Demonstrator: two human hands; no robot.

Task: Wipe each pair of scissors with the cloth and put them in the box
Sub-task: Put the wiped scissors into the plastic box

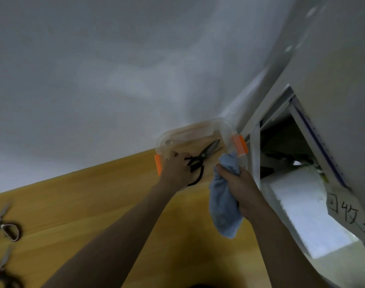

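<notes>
A clear plastic box [189,129] with orange side clips stands at the far edge of the wooden table, against the white wall. My left hand [176,168] grips the black handles of a pair of scissors [204,155], whose grey blades point into the box. To the right of it, my right hand [237,183] holds a crumpled light blue cloth [223,206] that hangs down below the fist. Two more pairs of scissors lie on the table at the left edge of the view, one [4,224] above the other [0,273].
The wooden table [94,204] runs along a white wall. To the right of the box stand a white metal frame [255,154] and white foam blocks [302,206]. A white sheet with handwritten characters [350,213] is at the far right.
</notes>
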